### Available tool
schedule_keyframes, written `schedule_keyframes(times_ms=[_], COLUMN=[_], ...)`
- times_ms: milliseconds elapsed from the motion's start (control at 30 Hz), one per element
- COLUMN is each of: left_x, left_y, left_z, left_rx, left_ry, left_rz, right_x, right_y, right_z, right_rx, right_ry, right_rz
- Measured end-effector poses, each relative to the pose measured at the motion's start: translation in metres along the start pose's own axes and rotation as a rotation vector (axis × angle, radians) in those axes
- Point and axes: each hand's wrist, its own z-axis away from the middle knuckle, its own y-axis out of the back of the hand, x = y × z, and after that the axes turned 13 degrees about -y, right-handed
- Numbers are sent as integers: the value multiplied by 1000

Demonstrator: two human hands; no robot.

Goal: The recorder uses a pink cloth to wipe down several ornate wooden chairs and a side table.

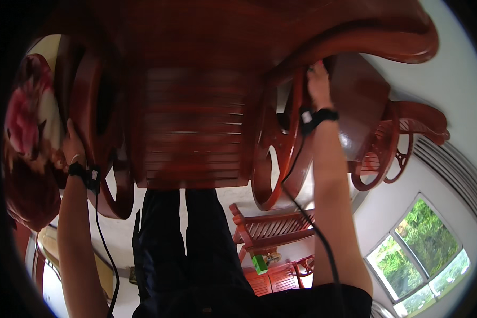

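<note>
Before me is a glossy reddish-brown wooden armchair with a slatted seat [194,131] and a broad backrest [206,31]. My left hand [72,148] is against the outer side of the left armrest [86,99]. Its thumb points up, and its other fingers are mostly hidden. My right hand [320,85] reaches to the far end of the right armrest [294,147], close under the backrest's curved edge. A small pinkish-red bit [320,63] shows at its fingertips, too small to name. Both wrists wear black straps with cabled modules.
A patterned plush blanket [33,135] is bunched at the left. Beside the right armrest stands a dark wooden side table [353,103], with another wooden chair [393,135] past it. Behind me are a slatted wooden bench [278,226], a green box [259,264] and a window [425,242].
</note>
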Motion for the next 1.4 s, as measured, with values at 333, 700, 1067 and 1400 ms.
schedule_keyframes(times_ms=[333, 700, 1067, 1400], left_x=[-35, -38, -27, 14], left_y=[35, 14, 27, 15], left_z=[-8, -15, -11, 3], left_rx=[101, 136, 14, -27], left_ry=[175, -57, -6, -59], left_rz=[-65, -28, -68, -136], right_x=[-33, -21, -83, -102], right_y=[-32, -10, -1, -13], right_z=[-70, 16, 228, 268], right_rx=[-529, -72, 243, 446], right_ry=[-410, -32, -297, -641], right_rz=[-405, -54, -14, 352])
